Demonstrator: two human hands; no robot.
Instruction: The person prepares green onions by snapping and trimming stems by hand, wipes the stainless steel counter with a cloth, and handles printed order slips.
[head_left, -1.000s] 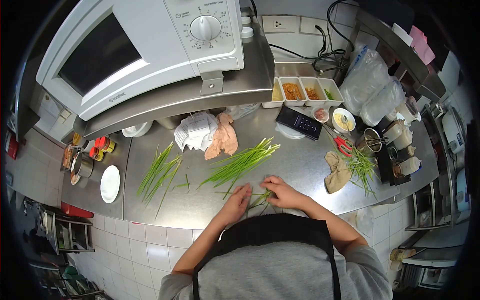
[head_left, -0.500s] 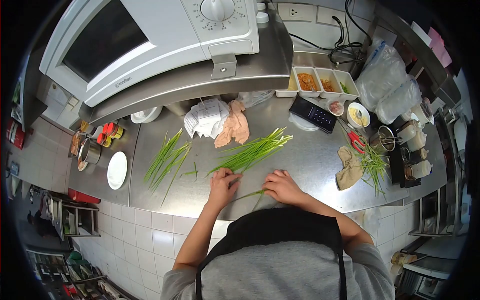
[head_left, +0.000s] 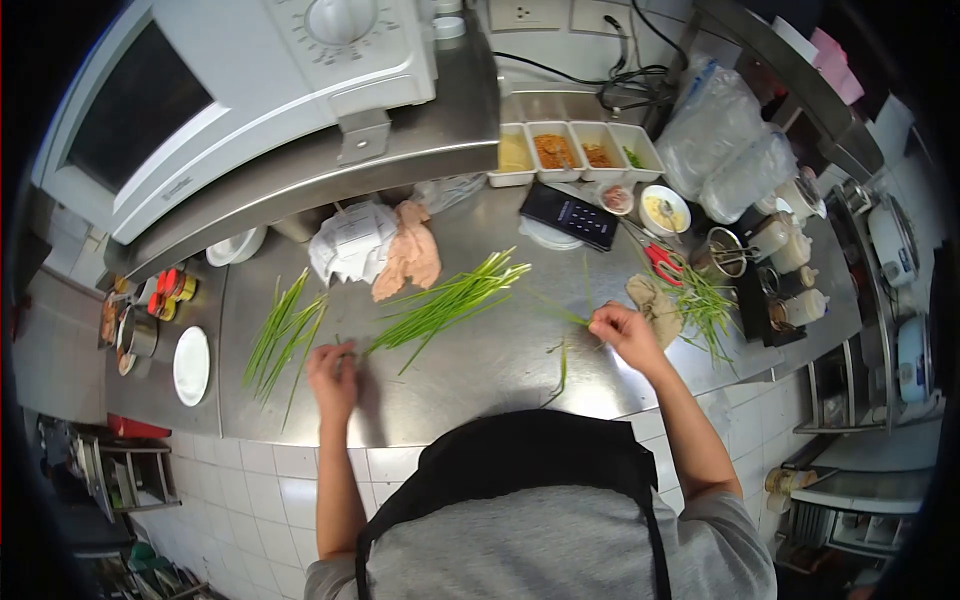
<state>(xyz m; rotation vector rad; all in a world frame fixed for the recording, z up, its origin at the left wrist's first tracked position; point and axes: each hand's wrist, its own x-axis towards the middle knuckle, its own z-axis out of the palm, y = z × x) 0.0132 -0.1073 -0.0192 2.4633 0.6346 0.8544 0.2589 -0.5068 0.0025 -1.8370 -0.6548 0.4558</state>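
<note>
My right hand [head_left: 628, 336] is closed in a pinch on thin green chive stalks [head_left: 567, 314], held over the steel counter. Below it, a loose bent chive [head_left: 562, 372] lies near the counter's front edge. My left hand [head_left: 332, 380] rests low at the counter with its fingers curled, beside small green scraps at its fingertips; what it grips, if anything, is hidden. Between the hands lies a large bunch of chives [head_left: 445, 305], pale ends pointing to the upper right. A smaller chive pile [head_left: 283, 340] is just left of my left hand.
Crumpled white paper [head_left: 350, 245] and a peach cloth [head_left: 408, 252] lie behind the bunch. To the right are a phone [head_left: 568, 215], red-handled scissors [head_left: 662, 264], a tan cloth [head_left: 655, 308] and green trimmings [head_left: 708, 312]. A microwave [head_left: 240, 110] overhangs the back left.
My hands have moved apart: the left to the left toward the small scraps, the right to the right with chive stalks in it. The camera view has shifted slightly.
</note>
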